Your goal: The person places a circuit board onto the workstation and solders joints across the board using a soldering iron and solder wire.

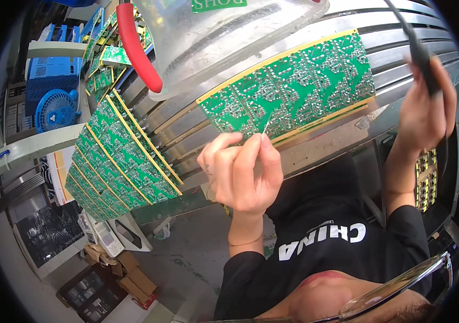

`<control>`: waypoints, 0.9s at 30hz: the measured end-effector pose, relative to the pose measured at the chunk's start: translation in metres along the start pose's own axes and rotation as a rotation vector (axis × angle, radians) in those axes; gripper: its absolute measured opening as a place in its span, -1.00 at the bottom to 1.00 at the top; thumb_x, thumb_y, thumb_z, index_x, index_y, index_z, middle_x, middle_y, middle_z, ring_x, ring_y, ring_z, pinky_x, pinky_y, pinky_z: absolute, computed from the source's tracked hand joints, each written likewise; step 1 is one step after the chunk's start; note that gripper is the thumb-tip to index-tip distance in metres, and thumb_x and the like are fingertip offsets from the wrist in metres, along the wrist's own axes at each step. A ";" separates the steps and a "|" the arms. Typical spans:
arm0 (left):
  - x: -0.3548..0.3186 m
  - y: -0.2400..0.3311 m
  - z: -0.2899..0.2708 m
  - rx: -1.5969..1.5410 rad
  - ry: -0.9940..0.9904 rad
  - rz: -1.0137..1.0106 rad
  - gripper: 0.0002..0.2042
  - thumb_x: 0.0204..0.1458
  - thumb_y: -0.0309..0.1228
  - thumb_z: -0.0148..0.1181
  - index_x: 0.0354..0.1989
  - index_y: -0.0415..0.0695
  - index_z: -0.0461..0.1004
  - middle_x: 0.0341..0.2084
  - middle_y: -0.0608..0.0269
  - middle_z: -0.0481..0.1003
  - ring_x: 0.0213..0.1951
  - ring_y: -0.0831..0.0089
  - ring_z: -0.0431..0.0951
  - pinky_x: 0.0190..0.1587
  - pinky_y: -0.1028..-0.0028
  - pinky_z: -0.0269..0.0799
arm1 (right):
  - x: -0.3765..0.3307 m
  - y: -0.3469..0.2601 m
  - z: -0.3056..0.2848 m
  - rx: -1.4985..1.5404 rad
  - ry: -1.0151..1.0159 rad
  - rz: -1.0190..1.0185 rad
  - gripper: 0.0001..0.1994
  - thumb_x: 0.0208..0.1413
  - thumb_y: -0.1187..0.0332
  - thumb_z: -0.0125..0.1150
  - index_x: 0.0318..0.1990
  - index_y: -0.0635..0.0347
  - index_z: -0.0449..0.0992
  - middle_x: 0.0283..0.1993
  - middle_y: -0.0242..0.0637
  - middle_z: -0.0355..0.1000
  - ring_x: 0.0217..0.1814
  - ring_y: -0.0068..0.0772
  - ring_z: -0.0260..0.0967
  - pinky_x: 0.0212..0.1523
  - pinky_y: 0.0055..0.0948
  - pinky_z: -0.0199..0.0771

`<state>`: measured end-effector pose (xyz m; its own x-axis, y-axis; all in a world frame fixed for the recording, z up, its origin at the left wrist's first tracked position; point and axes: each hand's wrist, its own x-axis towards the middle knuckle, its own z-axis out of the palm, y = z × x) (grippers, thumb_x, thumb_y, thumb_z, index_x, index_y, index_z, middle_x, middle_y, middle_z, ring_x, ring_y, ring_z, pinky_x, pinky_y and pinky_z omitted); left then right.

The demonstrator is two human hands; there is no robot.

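Observation:
A long green circuit board (299,81) with yellow edge strips and many solder joints lies across metal rails in front of me. My left hand (244,172) is over its near edge, thumb and forefinger pinched on a thin silvery solder wire (267,125) whose end points at the board. To the right of the board, my right hand (428,107) is raised and somewhat blurred. Its fingers are wrapped round the dark handle of a soldering iron (424,64), its slim end pointing up and away from the board. A thin cable hangs below that hand.
More joined green boards (116,156) lie at the left, with others stacked behind. A clear plastic bin (208,48) with a red handle (135,48) stands beyond the board. Metal rails (401,32) run underneath. A blue fan (56,110) is farther left.

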<state>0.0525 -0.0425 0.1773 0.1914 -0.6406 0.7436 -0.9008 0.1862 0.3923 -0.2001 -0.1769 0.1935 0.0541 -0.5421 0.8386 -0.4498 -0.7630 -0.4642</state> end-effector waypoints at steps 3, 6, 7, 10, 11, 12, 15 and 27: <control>-0.004 0.004 -0.004 -0.004 0.047 -0.036 -0.85 -0.03 -0.64 0.46 -0.27 -0.19 0.68 -0.50 0.33 0.36 -0.39 0.29 0.50 -0.28 0.34 0.36 | 0.053 0.023 0.028 -0.272 0.004 -0.186 -0.73 0.33 0.42 0.08 0.09 0.29 0.55 -0.07 -0.05 0.58 -0.07 -0.19 0.50 0.05 -0.23 0.46; -0.002 0.005 -0.005 0.032 0.036 0.025 -0.83 -0.06 -0.68 0.47 -0.28 -0.23 0.68 -0.50 0.29 0.40 -0.41 0.31 0.44 -0.34 0.38 0.34 | 0.076 0.038 0.045 -0.355 -0.298 -0.265 -0.74 0.29 0.56 0.14 0.09 0.31 0.58 -0.02 -0.09 0.60 -0.01 -0.20 0.54 0.10 -0.30 0.48; -0.001 0.004 -0.003 0.050 0.029 0.038 -0.82 -0.08 -0.70 0.47 -0.29 -0.25 0.68 -0.51 0.27 0.42 -0.41 0.32 0.43 -0.36 0.39 0.33 | 0.074 0.037 0.041 -0.358 -0.517 -0.234 -0.73 0.31 0.56 0.11 0.11 0.30 0.57 0.04 -0.10 0.59 0.03 -0.24 0.53 0.14 -0.32 0.45; 0.002 0.005 0.006 0.007 0.046 -0.001 -0.83 -0.08 -0.60 0.49 -0.29 -0.15 0.69 -0.51 0.35 0.33 -0.37 0.31 0.50 -0.21 0.30 0.36 | 0.050 0.027 0.025 -0.232 -0.282 -0.108 -0.74 0.26 0.60 0.17 0.07 0.37 0.61 -0.06 -0.11 0.63 -0.01 -0.30 0.59 0.07 -0.47 0.50; 0.003 0.004 0.008 0.017 0.044 0.006 -0.83 -0.09 -0.59 0.50 -0.30 -0.15 0.69 -0.52 0.35 0.33 -0.37 0.30 0.50 -0.19 0.29 0.36 | 0.039 0.020 0.020 -0.166 -0.182 -0.094 -0.73 0.26 0.59 0.18 0.07 0.41 0.62 -0.11 -0.10 0.64 -0.05 -0.32 0.60 0.05 -0.50 0.49; 0.004 0.004 0.011 0.031 0.044 0.032 -0.83 -0.09 -0.58 0.50 -0.30 -0.14 0.69 -0.52 0.34 0.34 -0.36 0.30 0.51 -0.17 0.27 0.37 | 0.029 0.013 0.014 -0.125 -0.089 -0.114 -0.74 0.27 0.53 0.17 0.05 0.41 0.61 -0.14 -0.09 0.63 -0.10 -0.29 0.58 -0.01 -0.46 0.49; 0.007 0.001 0.015 0.043 0.042 0.055 -0.83 -0.10 -0.58 0.48 -0.30 -0.14 0.68 -0.53 0.34 0.35 -0.35 0.29 0.54 -0.13 0.25 0.39 | -0.008 -0.021 0.004 0.503 -0.119 -0.015 -0.70 0.29 0.33 0.15 -0.02 0.41 0.60 -0.24 -0.08 0.59 -0.26 -0.23 0.51 -0.18 -0.31 0.48; 0.010 0.002 0.016 0.080 -0.017 0.022 -0.83 -0.10 -0.59 0.45 -0.30 -0.15 0.68 -0.54 0.33 0.36 -0.39 0.29 0.52 -0.16 0.27 0.38 | -0.050 -0.044 0.017 0.470 -0.415 0.018 -0.70 0.16 0.32 0.25 -0.03 0.32 0.62 -0.29 -0.16 0.60 -0.34 -0.14 0.52 -0.23 -0.19 0.49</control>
<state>0.0465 -0.0605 0.1762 0.1648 -0.6499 0.7419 -0.9332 0.1409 0.3307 -0.1676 -0.1218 0.1668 0.4339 -0.5759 0.6928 -0.0187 -0.7746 -0.6322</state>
